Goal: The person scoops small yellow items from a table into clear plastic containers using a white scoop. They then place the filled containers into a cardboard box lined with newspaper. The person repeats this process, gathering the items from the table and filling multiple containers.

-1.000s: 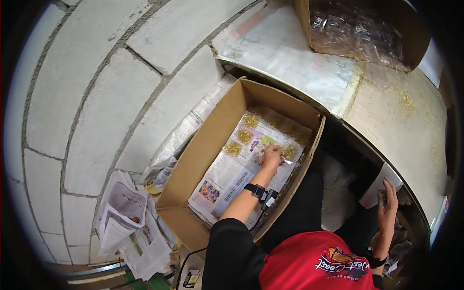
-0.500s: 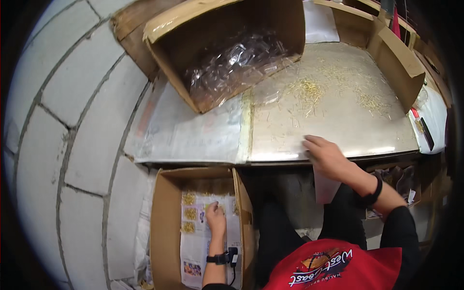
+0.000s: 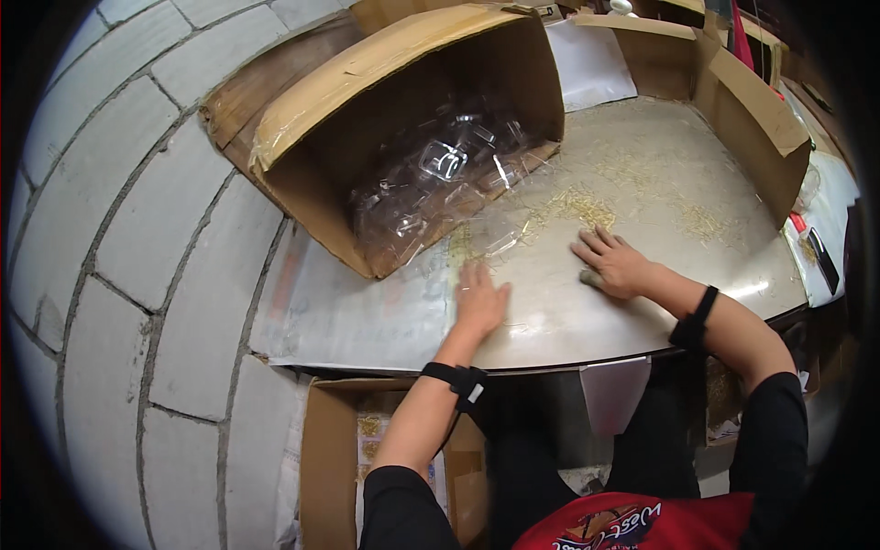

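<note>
My left hand (image 3: 482,298) is over the tabletop (image 3: 568,321) near its front. Its fingers are stretched out toward a clear plastic box (image 3: 500,240) that lies outside the tipped carton, and I see nothing in them. To its right, my right hand (image 3: 619,266) has its fingers spread, with the fingertips at the near edge of a loose pile of thin gold-coloured pins (image 3: 577,203). More gold pins (image 3: 704,223) lie scattered farther right. Many clear plastic boxes (image 3: 444,160) fill the cardboard carton (image 3: 394,50) lying on its side at the back left.
Below the table's front edge at the left stands an open cardboard box (image 3: 325,458) holding small groups of gold pieces (image 3: 369,426). Cardboard walls (image 3: 752,105) border the table at the right. Beyond them lies a black flat object (image 3: 823,261). A block wall (image 3: 183,302) runs along the left.
My left hand has come up out of the lower cardboard box onto the tabletop. My right hand has moved farther in, to the pins. The view has shifted.
</note>
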Demonstrator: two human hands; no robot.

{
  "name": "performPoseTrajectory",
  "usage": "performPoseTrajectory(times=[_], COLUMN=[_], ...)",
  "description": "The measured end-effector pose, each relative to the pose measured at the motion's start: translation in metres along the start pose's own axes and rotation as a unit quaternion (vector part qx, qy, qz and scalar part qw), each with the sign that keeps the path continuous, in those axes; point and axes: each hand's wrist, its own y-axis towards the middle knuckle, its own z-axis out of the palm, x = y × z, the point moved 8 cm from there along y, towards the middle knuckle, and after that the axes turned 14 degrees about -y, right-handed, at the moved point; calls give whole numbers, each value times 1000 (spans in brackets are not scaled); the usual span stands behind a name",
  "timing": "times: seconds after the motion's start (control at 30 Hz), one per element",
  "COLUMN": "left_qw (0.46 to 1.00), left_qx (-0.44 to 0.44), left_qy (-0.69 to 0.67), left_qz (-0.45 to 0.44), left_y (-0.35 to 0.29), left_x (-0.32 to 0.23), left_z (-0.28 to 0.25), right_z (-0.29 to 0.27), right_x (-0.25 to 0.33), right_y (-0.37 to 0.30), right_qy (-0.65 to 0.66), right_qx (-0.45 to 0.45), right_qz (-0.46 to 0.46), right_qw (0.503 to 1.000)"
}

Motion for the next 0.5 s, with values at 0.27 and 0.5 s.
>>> performPoseTrajectory(times=[0.27,0.5], left_qw=[976,986], left_qx=[136,-95], left_qy=[-107,51], left_qz=[133,130], left_y=[-46,79], left_x=[-125,-96], left_z=[40,-44], right_z=[-1,-32], right_x=[-21,-46], right_y=[-99,-126], right_qy=[60,251], right_qx=[-62,-217], right_qz=[-69,34], right_qw=[994,943])
